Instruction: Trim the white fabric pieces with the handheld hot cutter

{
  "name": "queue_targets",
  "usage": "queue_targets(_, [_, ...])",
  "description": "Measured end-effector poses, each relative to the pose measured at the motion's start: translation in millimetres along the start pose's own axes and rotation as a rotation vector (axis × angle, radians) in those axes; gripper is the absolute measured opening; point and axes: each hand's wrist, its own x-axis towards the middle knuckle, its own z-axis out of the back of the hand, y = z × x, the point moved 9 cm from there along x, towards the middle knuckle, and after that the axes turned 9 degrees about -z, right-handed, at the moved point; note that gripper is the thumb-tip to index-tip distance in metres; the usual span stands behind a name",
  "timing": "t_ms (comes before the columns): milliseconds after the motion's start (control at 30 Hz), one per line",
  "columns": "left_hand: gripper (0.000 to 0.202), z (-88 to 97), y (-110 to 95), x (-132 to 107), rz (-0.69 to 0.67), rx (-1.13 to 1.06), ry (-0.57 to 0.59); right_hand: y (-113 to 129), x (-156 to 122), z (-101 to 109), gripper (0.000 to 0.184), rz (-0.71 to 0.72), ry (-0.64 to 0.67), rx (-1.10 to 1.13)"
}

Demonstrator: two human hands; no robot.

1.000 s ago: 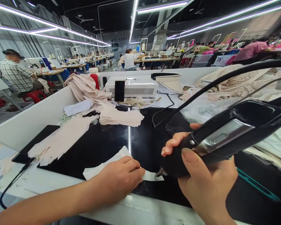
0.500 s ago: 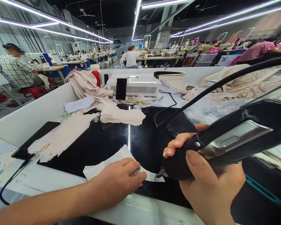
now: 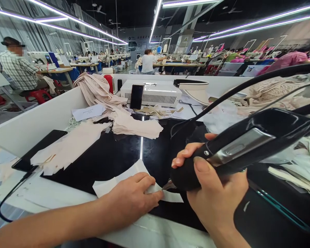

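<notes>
- I rest my left hand [image 3: 135, 196] on white cloth [image 3: 173, 196], fingers bent; whether gripping, I cannot tell.
- My right hand [image 3: 217, 198] clasps a black tool [image 3: 248, 148], fingers curled.

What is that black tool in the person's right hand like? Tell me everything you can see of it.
The glossy black, plastic-looking handheld tool has a silvery metal-looking plate along its side, a small screw, a rounded, duller front and a narrow metallic tip. It slants, tip low, rear raised to the right. The right hand wraps its front, thumb on the near side. The tip meets or nearly meets the curved white cloth-like piece; contact is unclear, as is whether it is running.
</notes>
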Motion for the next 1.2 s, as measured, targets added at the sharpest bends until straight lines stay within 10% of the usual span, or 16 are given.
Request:
queue_targets(867, [0.015,-11.2,2.3,2.3,0.002,0.061,0.009,-16.6,7.6,-15.6,0.048,-0.004,0.024,-0.007])
queue_targets(1200, [0.022,-11.1,21.1,20.3,0.035,0.06,0.197,-10.6,27.1,23.0,0.058,-0.086,-0.013,-0.273])
